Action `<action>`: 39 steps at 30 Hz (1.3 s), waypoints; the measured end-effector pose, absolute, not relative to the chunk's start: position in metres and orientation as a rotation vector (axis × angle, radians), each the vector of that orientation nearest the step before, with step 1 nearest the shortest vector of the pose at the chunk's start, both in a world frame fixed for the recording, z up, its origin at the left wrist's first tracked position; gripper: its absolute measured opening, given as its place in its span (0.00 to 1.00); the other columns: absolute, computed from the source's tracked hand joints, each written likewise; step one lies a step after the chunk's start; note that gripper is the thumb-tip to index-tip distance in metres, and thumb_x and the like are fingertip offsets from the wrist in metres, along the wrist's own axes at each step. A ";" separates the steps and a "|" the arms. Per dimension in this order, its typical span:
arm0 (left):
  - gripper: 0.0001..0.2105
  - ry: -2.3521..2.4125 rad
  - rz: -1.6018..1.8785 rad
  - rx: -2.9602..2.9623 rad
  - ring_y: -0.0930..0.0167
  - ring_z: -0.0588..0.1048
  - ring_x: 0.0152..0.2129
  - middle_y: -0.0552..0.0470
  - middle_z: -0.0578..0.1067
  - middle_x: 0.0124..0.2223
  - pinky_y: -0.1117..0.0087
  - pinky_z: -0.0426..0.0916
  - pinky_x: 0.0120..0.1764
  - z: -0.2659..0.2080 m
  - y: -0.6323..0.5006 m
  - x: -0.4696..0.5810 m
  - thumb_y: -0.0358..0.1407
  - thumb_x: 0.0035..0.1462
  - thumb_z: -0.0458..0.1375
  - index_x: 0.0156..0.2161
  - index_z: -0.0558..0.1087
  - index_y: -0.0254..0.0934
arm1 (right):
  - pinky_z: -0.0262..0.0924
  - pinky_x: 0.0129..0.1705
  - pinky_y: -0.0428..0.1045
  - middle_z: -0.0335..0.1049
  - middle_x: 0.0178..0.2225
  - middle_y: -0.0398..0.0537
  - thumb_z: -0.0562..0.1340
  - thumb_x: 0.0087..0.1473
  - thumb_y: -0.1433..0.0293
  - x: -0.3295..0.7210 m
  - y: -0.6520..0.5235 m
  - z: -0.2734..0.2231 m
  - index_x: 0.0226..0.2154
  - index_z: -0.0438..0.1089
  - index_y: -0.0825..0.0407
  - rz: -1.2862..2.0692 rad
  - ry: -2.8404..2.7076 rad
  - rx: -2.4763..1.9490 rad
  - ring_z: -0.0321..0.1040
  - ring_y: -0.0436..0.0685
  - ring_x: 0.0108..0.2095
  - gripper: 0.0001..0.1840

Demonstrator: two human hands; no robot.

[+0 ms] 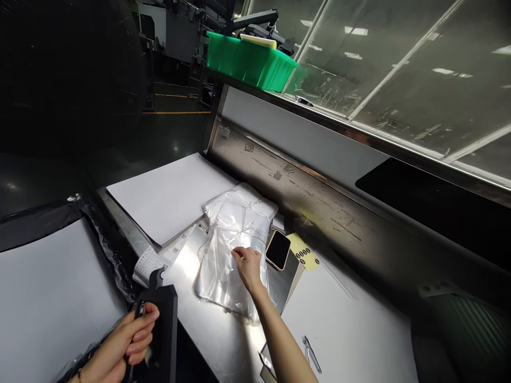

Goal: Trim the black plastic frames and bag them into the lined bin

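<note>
A stack of clear plastic bags point(227, 266) lies on the metal table, tied across with a thin strand near its far part. My right hand point(248, 266) is over the middle of the stack, thumb and fingers pinched together on the top bag's film. At the lower left, my left hand point(133, 335) is closed with its fingers curled at the edge of a black flat object point(165, 330) with a hook-like top. What kind of object it is does not show clearly.
White sheets point(171, 194) lie beyond the bags. A phone point(278, 249), a yellow label sheet point(301, 250) and tweezers-like metal tools point(311, 354) are to the right. A metal ledge point(279, 170) runs behind; a green bin point(249, 61) stands above. Black-wrapped white sheets point(51, 303) lie left.
</note>
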State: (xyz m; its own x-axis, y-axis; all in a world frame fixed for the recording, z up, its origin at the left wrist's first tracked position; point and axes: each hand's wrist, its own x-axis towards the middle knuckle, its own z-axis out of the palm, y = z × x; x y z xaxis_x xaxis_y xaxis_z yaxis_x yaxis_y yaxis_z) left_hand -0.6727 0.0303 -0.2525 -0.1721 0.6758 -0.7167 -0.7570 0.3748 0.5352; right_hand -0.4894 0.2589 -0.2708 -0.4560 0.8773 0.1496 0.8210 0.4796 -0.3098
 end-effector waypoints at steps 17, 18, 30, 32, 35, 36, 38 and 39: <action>0.12 1.068 1.172 0.057 0.88 0.50 0.09 0.60 0.65 0.22 0.85 0.47 0.11 -0.238 0.069 -0.659 0.35 0.43 0.62 0.34 0.67 0.34 | 0.62 0.33 0.50 0.66 0.35 0.45 0.54 0.54 0.65 -0.499 0.265 -0.241 0.37 0.64 0.56 0.993 -2.057 -1.412 0.65 0.49 0.32 0.12; 0.11 1.043 1.176 0.080 0.89 0.50 0.09 0.56 0.69 0.26 0.85 0.47 0.11 -0.236 0.078 -0.657 0.34 0.44 0.61 0.35 0.68 0.34 | 0.62 0.33 0.50 0.66 0.35 0.45 0.55 0.53 0.65 -0.504 0.264 -0.243 0.37 0.64 0.56 1.060 -2.054 -1.395 0.65 0.49 0.31 0.12; 0.07 0.947 1.192 0.170 0.86 0.56 0.10 0.57 0.69 0.27 0.84 0.51 0.10 -0.277 0.148 -0.641 0.31 0.55 0.50 0.40 0.65 0.31 | 0.62 0.36 0.52 0.64 0.39 0.47 0.54 0.54 0.64 -0.481 0.285 -0.232 0.41 0.62 0.55 1.159 -1.560 -1.392 0.64 0.52 0.35 0.14; 0.07 0.948 1.192 0.186 0.86 0.57 0.10 0.57 0.69 0.28 0.84 0.52 0.10 -0.280 0.146 -0.643 0.32 0.55 0.50 0.40 0.65 0.32 | 0.62 0.35 0.52 0.64 0.39 0.47 0.54 0.54 0.64 -0.478 0.286 -0.229 0.41 0.62 0.55 1.185 -1.495 -1.395 0.65 0.52 0.35 0.14; 0.07 0.980 1.232 0.210 0.85 0.58 0.11 0.58 0.68 0.26 0.84 0.53 0.11 -0.280 0.147 -0.643 0.32 0.55 0.50 0.38 0.65 0.31 | 0.62 0.34 0.51 0.65 0.38 0.47 0.54 0.54 0.65 -0.483 0.280 -0.231 0.40 0.62 0.56 1.257 -1.440 -1.397 0.65 0.51 0.34 0.14; 0.06 0.999 1.253 0.218 0.85 0.58 0.11 0.58 0.67 0.25 0.84 0.52 0.10 -0.280 0.148 -0.643 0.32 0.55 0.50 0.37 0.65 0.31 | 0.62 0.34 0.51 0.65 0.38 0.47 0.54 0.54 0.65 -0.486 0.278 -0.233 0.40 0.62 0.56 1.279 -1.427 -1.398 0.65 0.51 0.34 0.14; 0.06 1.030 1.289 0.239 0.85 0.56 0.10 0.60 0.64 0.23 0.83 0.51 0.10 -0.281 0.151 -0.640 0.32 0.55 0.50 0.36 0.65 0.31 | 0.62 0.34 0.51 0.65 0.38 0.47 0.54 0.54 0.65 -0.492 0.275 -0.234 0.40 0.62 0.56 1.321 -1.411 -1.395 0.65 0.51 0.34 0.14; 0.06 1.041 1.296 0.253 0.85 0.56 0.10 0.61 0.64 0.22 0.83 0.51 0.10 -0.281 0.154 -0.639 0.33 0.56 0.50 0.35 0.65 0.31 | 0.62 0.34 0.51 0.65 0.38 0.47 0.54 0.54 0.65 -0.495 0.275 -0.234 0.40 0.62 0.56 1.339 -1.409 -1.392 0.65 0.51 0.34 0.13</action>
